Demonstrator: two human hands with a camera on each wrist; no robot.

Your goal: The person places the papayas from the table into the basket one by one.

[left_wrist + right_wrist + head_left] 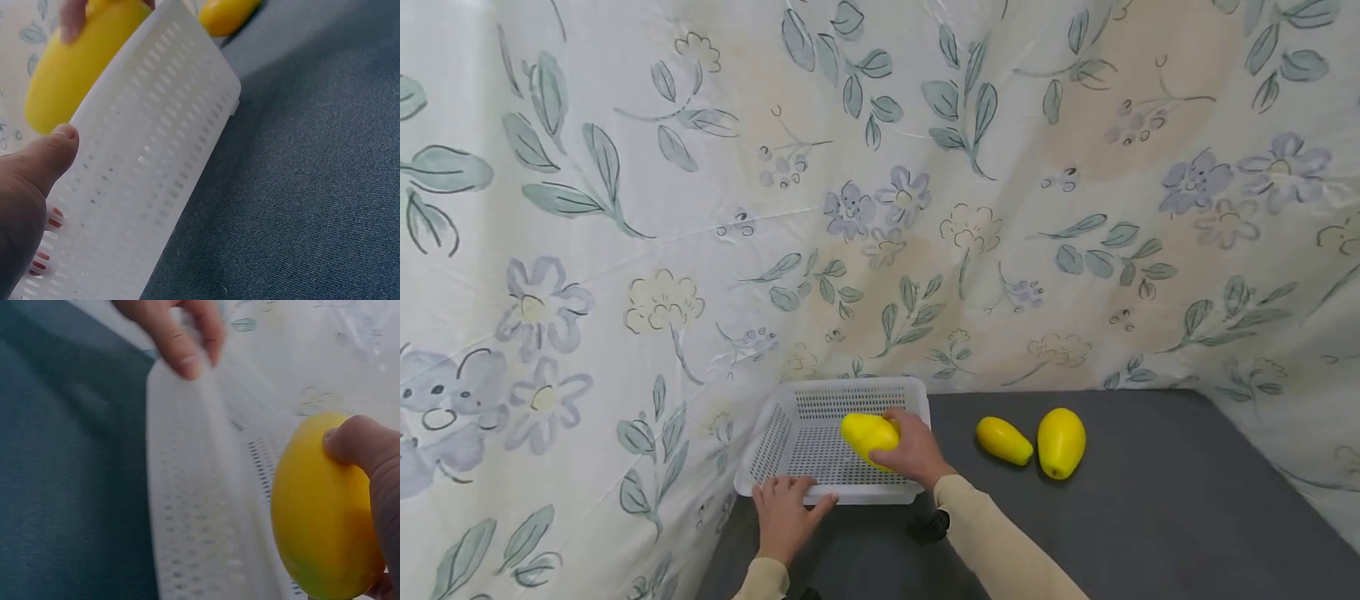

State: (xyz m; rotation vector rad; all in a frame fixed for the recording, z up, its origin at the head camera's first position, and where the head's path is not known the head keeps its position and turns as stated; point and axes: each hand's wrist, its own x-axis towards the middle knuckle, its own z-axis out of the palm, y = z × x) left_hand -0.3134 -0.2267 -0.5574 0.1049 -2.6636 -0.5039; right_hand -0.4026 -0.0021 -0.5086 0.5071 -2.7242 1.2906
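A white perforated plastic basket (831,495) stands on the dark tabletop. My left hand (786,512) grips its near rim toward the left corner, fingers over the inner side and thumb outside; in the left wrist view fingertips show through the slots. My right hand (913,446) holds a smooth yellow oval fruit (868,437) over the right part of the basket. In the right wrist view the thumb presses on that fruit (322,512), which is greenish at its lower end, and its far side is hidden by the hand.
To the basket's right lie two more yellow fruits, a slimmer one (1003,442) and a plumper one (1062,443) with a dark spot at its near end. A floral-patterned curtain (880,317) hangs behind and along the left of the dark tabletop (1150,500).
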